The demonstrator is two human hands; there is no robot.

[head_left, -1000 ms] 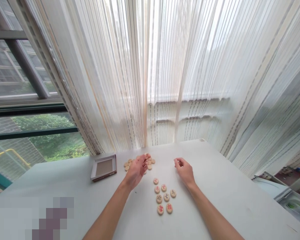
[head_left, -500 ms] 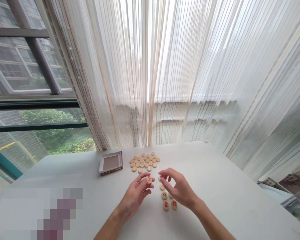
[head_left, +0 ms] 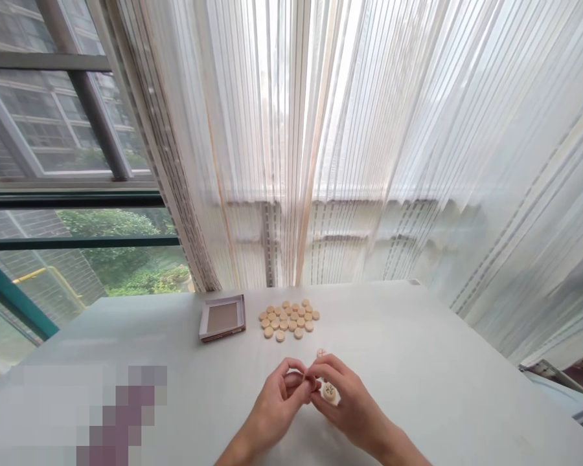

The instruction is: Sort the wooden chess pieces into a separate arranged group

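Observation:
My left hand and my right hand meet low in the middle of the white table, fingertips pinched together on a round wooden chess piece between them. Which hand carries it is unclear. Below my right fingers a face-up piece with a dark mark lies on the table, and another piece with a red mark sits just beyond the hands. A cluster of several blank-side-up pieces lies farther back.
A shallow brown square box rests left of the cluster. Sheer striped curtains hang behind the table's far edge, with a window at the left. A blurred patch covers the near left of the table.
My left hand drew back from the far cluster with a piece. Both hands came together near me, and my right hand now covers most of the face-up pieces. The camera shifted left.

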